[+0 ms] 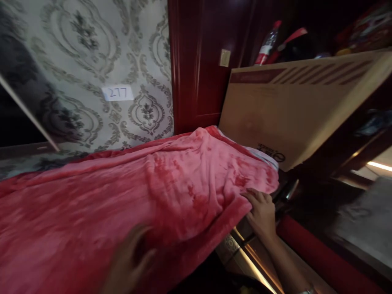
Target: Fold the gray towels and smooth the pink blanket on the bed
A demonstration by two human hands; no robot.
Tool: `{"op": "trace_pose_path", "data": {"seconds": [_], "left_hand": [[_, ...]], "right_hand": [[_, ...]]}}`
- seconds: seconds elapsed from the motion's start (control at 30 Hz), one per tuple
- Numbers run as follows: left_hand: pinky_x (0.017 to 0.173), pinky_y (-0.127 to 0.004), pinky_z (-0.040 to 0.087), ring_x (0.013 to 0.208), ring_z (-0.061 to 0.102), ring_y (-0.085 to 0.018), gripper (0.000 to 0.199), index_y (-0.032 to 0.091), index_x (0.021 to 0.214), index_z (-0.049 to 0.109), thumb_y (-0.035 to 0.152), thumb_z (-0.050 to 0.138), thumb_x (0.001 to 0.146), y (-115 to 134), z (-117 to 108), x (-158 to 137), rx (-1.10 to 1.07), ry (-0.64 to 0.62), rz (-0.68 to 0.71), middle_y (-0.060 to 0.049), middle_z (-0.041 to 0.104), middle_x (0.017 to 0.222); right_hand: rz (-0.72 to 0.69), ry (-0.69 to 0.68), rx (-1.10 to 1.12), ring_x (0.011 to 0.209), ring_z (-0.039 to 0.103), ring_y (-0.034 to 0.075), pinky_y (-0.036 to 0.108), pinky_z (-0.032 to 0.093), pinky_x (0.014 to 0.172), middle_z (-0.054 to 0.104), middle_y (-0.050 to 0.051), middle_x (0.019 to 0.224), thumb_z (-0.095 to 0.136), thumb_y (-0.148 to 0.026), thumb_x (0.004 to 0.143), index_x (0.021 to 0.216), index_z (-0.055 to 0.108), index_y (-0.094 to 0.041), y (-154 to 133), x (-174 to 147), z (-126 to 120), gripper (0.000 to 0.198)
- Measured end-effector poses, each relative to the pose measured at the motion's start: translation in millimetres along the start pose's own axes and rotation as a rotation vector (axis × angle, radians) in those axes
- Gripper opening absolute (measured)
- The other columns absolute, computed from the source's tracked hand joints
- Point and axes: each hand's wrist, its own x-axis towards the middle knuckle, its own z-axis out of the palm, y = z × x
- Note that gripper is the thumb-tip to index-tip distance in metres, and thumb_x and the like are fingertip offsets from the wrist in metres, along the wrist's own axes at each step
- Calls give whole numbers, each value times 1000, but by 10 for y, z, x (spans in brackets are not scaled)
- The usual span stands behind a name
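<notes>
A fluffy pink-red blanket lies spread across a long raised surface, with folds bunched toward its right end. At its front right edge, the fingers of my right hand are closed on a fold of the blanket. My left hand, slightly blurred, hovers over or rests on the near part of the blanket; I cannot tell which. Its thumb and fingers are apart with nothing between them. A strip of pale patterned cloth shows from under the blanket's far right edge.
A large cardboard box stands behind the right end, with a red-capped bottle behind it. Patterned wallpaper bears a paper marked 277. A dark red wooden panel rises beside it. Grey cloth lies far right.
</notes>
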Motion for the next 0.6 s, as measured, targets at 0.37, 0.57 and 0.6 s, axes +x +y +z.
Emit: {"op": "trace_pose_path", "data": {"seconds": [0.37,0.57,0.6], "left_hand": [[104,-46,48,117,63,-27,50,16,126,61,4,41,82,1661,964,1312,-110,-204,262,-13,68,124],[95,-39,53,104,67,-23,39,21,113,66,8,44,84,1535,956,1163,-206,-332,383,-8,73,111],[97,-39,53,106,66,-24,38,22,117,65,12,44,87,1541,953,1124,-224,-337,388,-8,72,114]], "right_hand": [[263,-163,117,91,62,19,29,50,76,61,5,101,49,-12,78,108,74,-25,268,-84,-55,41],[346,-1,209,97,65,23,39,52,90,70,10,113,44,-11,71,115,72,-18,1175,421,241,52],[377,69,181,101,65,25,42,52,93,69,12,119,44,-13,73,121,69,-17,1271,590,278,54]]}}
